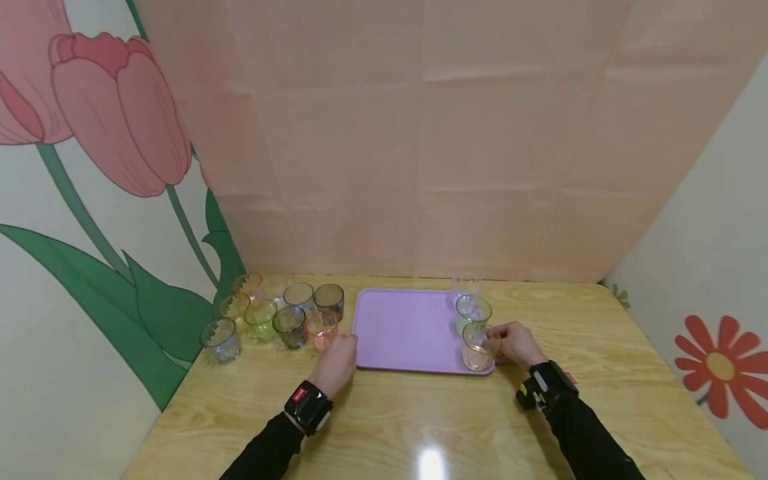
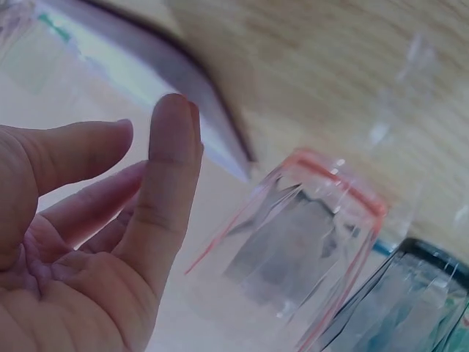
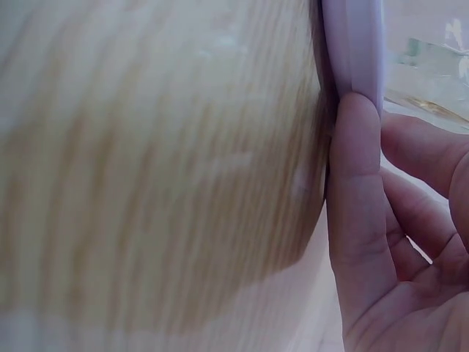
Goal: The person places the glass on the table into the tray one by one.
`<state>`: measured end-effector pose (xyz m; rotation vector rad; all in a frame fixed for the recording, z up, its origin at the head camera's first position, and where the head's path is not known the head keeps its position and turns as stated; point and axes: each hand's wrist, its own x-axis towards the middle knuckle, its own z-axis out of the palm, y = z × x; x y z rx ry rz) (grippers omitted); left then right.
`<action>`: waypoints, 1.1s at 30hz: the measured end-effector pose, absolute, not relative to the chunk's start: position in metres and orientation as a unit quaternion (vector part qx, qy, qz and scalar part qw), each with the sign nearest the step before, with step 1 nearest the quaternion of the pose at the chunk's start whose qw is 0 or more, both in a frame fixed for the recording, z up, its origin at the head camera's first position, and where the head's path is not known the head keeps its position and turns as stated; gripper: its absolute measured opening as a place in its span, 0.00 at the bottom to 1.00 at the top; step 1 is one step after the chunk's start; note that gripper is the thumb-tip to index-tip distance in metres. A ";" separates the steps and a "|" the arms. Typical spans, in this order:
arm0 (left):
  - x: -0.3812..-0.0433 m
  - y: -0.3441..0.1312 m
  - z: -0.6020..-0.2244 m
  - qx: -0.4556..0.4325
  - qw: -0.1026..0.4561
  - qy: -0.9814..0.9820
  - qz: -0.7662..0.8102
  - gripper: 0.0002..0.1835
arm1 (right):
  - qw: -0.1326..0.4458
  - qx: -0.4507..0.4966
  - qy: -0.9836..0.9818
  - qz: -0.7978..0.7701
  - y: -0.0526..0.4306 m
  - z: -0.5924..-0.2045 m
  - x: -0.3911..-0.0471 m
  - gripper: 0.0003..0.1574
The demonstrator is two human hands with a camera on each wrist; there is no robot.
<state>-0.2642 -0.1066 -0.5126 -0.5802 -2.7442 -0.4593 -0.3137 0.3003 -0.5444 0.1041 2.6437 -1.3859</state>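
A pale wooden worktop meets a creased peach backdrop; painted pink tulips left, red flower right.

Painted tulips suggest a room decorated like a nursery.

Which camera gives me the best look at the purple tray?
The head view: nearly all of the purple tray shows there, partly covered by glasses along its right side. The left wrist view catches just part of its edge; the right wrist view, a rim section at the right hand.
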 end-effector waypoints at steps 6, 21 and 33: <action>-0.259 -0.109 -0.500 -0.189 0.168 -0.954 -0.163 0.06 | 0.081 0.033 0.882 -0.463 0.300 -0.543 -0.314 0.10; -0.255 -0.127 -0.486 -0.082 0.226 -0.951 -0.193 0.17 | 0.070 0.027 0.886 -0.457 0.299 -0.543 -0.310 0.14; -0.264 -0.146 -0.487 -0.038 0.168 -0.969 -0.180 0.33 | 0.069 0.040 0.887 -0.455 0.299 -0.546 -0.314 0.16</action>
